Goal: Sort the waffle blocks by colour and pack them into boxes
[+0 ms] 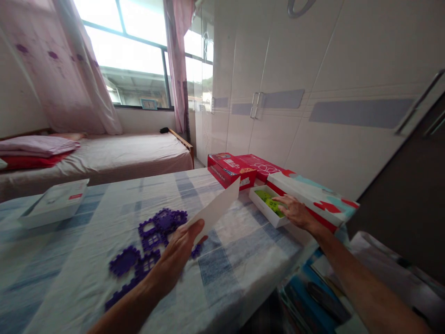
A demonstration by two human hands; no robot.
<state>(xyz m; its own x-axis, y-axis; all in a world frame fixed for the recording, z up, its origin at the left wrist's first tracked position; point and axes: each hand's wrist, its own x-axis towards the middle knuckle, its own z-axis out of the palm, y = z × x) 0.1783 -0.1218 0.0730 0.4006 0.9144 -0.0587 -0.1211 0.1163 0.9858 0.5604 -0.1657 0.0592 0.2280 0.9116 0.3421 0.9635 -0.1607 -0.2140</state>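
My left hand [189, 239] is closed on the lower end of a thin, flat white card [219, 204], which tilts up to the right. Beneath and beside that hand, several purple toothed plastic building pieces [150, 235] lie on the tablecloth, some with window-like cut-outs; the forearm covers part of them. A small white box [267, 211] with bright green plastic pieces [273, 203] in it sits at the right. My right hand [294, 211] reaches over its right side, fingers apart and at the green pieces. No lifted piece shows in those fingers.
Behind the white box stand a red box [229, 169] and a long red-and-white box [309, 192]. At the table's far left is another white box [55, 202]. The checked tablecloth [114, 199] drops off at the right front edge, near stacked items [316, 292]. Beyond are a bed [139, 148] and wardrobe.
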